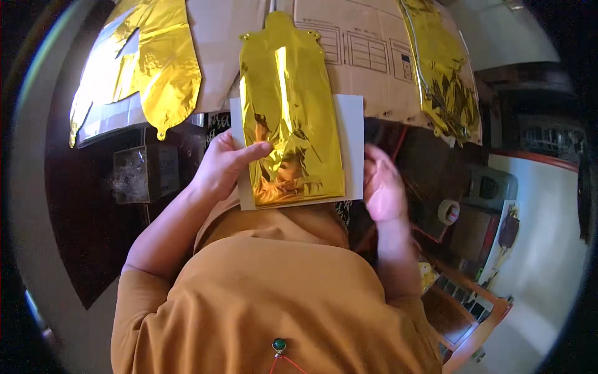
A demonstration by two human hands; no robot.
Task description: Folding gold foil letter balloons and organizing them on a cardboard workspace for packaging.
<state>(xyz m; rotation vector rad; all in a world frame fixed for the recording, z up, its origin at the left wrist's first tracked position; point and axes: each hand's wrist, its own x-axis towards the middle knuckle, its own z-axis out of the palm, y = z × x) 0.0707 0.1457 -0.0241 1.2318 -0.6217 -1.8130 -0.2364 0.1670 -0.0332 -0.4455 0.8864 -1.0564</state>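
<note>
A flat gold foil balloon (299, 118) lies over a white card (350, 124) in front of my body, its narrow tab pointing away from me. My left hand (227, 162) grips both at the left edge, thumb pressed on the foil and the other fingers hidden behind the card. Just beside the card's right edge is my right hand (383, 184), slightly blurred, with its fingers loosely bent and nothing visible in them. Whether its fingertips touch the card, I cannot tell.
Cardboard (367, 81) spans the far side. More gold foil balloons lie on it, one at the left (168, 68) and one at the right (442, 81). A clear box (146, 174) stands at left. A tape roll (448, 212) and a wooden chair (479, 311) are at right.
</note>
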